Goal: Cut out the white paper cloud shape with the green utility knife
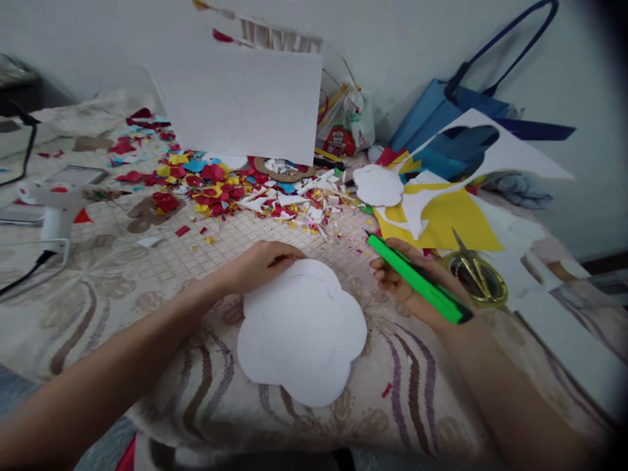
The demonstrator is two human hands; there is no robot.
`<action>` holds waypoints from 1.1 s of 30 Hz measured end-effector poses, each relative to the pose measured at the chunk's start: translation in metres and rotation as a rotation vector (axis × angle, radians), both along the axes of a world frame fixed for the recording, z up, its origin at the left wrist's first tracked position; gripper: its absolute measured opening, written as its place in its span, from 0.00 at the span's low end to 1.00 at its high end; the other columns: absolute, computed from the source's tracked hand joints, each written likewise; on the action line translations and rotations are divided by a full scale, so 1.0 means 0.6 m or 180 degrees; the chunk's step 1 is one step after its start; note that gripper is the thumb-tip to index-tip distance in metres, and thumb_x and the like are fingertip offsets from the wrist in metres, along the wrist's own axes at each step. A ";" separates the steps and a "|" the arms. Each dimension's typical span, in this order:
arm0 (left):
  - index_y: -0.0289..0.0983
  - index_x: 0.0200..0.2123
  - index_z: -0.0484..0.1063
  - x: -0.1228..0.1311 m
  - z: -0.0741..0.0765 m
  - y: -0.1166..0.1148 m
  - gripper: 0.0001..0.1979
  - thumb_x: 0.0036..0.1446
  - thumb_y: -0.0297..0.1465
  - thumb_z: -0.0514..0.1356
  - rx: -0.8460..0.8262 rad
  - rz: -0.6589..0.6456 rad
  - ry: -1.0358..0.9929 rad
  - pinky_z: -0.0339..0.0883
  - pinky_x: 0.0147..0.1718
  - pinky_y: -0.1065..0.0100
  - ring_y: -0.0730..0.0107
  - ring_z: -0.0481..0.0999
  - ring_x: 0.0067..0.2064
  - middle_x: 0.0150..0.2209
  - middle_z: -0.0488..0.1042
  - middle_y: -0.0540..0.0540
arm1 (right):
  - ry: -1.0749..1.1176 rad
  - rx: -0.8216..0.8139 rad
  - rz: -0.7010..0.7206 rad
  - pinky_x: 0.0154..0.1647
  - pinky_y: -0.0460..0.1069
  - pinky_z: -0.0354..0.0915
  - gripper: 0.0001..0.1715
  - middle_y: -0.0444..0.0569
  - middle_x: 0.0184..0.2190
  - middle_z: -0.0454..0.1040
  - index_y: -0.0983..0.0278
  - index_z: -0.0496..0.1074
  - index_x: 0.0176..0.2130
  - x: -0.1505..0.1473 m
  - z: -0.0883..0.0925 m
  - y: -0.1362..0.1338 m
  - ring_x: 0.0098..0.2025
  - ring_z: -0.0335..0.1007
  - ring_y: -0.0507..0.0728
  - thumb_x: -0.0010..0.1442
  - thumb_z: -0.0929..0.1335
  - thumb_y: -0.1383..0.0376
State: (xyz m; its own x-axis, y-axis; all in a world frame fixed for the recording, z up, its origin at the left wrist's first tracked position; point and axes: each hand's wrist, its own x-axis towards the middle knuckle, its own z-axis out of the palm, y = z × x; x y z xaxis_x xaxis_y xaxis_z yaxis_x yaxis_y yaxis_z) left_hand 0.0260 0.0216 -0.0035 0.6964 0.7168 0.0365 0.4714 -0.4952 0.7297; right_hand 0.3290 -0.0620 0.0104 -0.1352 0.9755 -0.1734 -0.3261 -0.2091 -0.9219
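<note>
A white flower-shaped paper cutout (301,333) lies in front of me, with faint curved lines on it; its edge suggests more than one layer. My left hand (265,265) is closed at its upper left edge, fingertips pinching the rim. To the right of the cutout, my right hand (409,281) grips a green utility knife (417,278), raised above the cloth and pointing up and left. The knife's tip is dark and small, and it touches nothing. A smaller white flower cutout (379,185) rests farther back.
Colourful paper scraps (216,186) cover the back of the patterned tablecloth (196,392). A large white sheet (240,104) stands behind them. Gold-handled scissors (473,271) lie on a tape roll at right, near yellow paper (451,219). A blue bag (441,118) and a glue gun (56,206) flank the area.
</note>
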 end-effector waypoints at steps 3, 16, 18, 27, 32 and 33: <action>0.38 0.47 0.78 -0.002 -0.004 0.003 0.17 0.65 0.34 0.51 -0.0017 0.0019 -0.0023 0.70 0.46 0.69 0.65 0.80 0.46 0.46 0.81 0.47 | 0.0144 0.0170 -0.0280 0.38 0.50 0.74 0.21 0.44 0.40 0.80 0.51 0.76 0.43 -0.014 -0.007 0.000 0.41 0.78 0.56 0.49 0.78 0.57; 0.37 0.47 0.78 -0.004 0.000 0.002 0.15 0.60 0.29 0.56 0.0074 -0.0119 -0.0141 0.72 0.45 0.68 0.66 0.80 0.46 0.46 0.81 0.45 | 0.0257 0.0351 -0.0594 0.23 0.44 0.58 0.18 0.36 0.16 0.52 0.57 0.75 0.32 -0.044 -0.021 -0.012 0.20 0.53 0.48 0.48 0.79 0.51; 0.35 0.48 0.77 -0.003 -0.001 0.001 0.16 0.61 0.31 0.56 0.0133 0.0001 -0.0181 0.73 0.42 0.69 0.66 0.80 0.45 0.46 0.81 0.43 | 0.0247 0.0254 -0.0631 0.23 0.43 0.59 0.17 0.36 0.15 0.54 0.57 0.77 0.37 -0.046 -0.021 -0.011 0.20 0.53 0.48 0.48 0.79 0.55; 0.36 0.33 0.77 -0.003 0.007 -0.006 0.10 0.62 0.32 0.57 0.0710 0.0401 -0.0209 0.68 0.34 0.69 0.68 0.78 0.34 0.33 0.80 0.46 | 0.0244 0.0145 -0.0816 0.24 0.45 0.63 0.23 0.37 0.16 0.59 0.57 0.79 0.37 -0.050 -0.027 -0.004 0.22 0.58 0.50 0.45 0.80 0.49; 0.33 0.34 0.76 0.004 0.018 -0.018 0.13 0.66 0.35 0.56 0.1064 0.0303 -0.0263 0.68 0.36 0.66 0.65 0.77 0.35 0.34 0.79 0.43 | 0.0245 0.0090 -0.0841 0.26 0.45 0.67 0.33 0.40 0.20 0.66 0.58 0.78 0.38 -0.051 -0.032 -0.001 0.25 0.63 0.51 0.41 0.77 0.38; 0.32 0.37 0.76 0.006 0.020 -0.027 0.13 0.67 0.34 0.56 0.1114 0.0173 -0.0264 0.69 0.39 0.65 0.64 0.78 0.38 0.37 0.79 0.41 | 0.0222 0.0102 -0.0851 0.28 0.45 0.68 0.33 0.40 0.21 0.67 0.57 0.77 0.38 -0.051 -0.034 -0.001 0.26 0.64 0.51 0.41 0.77 0.38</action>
